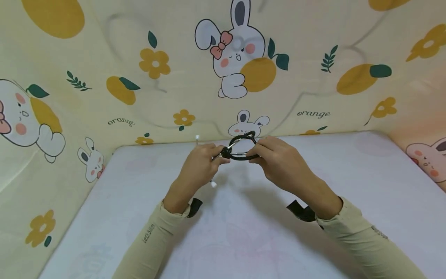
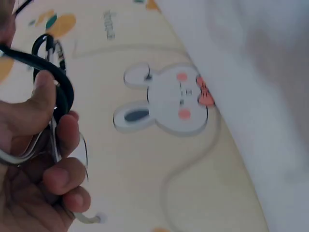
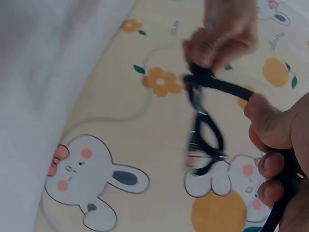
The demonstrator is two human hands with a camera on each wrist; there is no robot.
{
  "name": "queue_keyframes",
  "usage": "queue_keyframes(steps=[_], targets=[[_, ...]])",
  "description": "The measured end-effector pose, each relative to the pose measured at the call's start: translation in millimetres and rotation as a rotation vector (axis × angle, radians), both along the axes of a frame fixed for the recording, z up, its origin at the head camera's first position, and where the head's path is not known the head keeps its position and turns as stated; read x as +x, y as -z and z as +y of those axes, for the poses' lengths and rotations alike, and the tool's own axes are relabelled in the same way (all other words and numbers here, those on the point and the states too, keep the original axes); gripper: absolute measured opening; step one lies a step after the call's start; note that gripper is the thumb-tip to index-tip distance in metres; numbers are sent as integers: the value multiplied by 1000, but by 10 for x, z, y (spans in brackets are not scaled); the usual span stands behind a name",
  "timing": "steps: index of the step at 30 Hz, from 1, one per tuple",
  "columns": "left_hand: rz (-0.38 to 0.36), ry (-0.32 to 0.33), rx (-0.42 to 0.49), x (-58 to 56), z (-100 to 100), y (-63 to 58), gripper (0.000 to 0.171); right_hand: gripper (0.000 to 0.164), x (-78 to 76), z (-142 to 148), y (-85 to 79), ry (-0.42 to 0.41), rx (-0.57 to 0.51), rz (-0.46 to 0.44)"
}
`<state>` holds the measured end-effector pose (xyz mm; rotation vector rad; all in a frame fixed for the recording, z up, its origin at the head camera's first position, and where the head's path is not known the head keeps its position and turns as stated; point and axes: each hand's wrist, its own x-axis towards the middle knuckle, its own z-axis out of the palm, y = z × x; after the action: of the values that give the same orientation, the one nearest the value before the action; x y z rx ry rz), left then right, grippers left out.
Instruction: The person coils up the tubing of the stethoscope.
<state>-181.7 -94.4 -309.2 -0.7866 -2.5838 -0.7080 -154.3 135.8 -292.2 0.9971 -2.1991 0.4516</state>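
Both hands hold a stethoscope above the far part of the table. Its black tube (image 1: 240, 158) is bent into a loop between them. My left hand (image 1: 202, 164) pinches the tube at the loop's left side, thumb on top in the left wrist view, with the curved silver ear tubes (image 2: 29, 154) lying in the palm. A white ear tip (image 1: 213, 184) sticks out below this hand, and another white tip shows above it. My right hand (image 1: 280, 161) grips the right side of the loop; its fingers curl round the black tube (image 3: 231, 88) in the right wrist view.
A white-covered table (image 1: 226, 232) lies beneath the hands. Behind it and at the sides hangs a cream cloth (image 1: 195, 85) printed with rabbits, oranges and flowers. Dark strap pieces (image 1: 301, 211) stick out near both wrists.
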Motion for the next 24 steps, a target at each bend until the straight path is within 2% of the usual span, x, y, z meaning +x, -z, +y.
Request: queue_keyframes(steps=[4,6,13,16,20,24], targets=[[137,102,-189,54,122,58,22,16,5,52,-31,-51,8,3],[204,149,-249,65,156,85,25,16,-5,66,-32,-78,6,-1],[386,315,-322,93,174,87,25,17,-49,135,-50,-138,-66,-122],[424,374,-304,93,180,72,24,18,-65,191,-72,-129,-104,-195],[459,459,-222,104,200,44,27,23,-80,255,-117,-101,-147,-303],[614,493,-155,154,191,38,32,20,-80,255,-150,-98,-195,-454]])
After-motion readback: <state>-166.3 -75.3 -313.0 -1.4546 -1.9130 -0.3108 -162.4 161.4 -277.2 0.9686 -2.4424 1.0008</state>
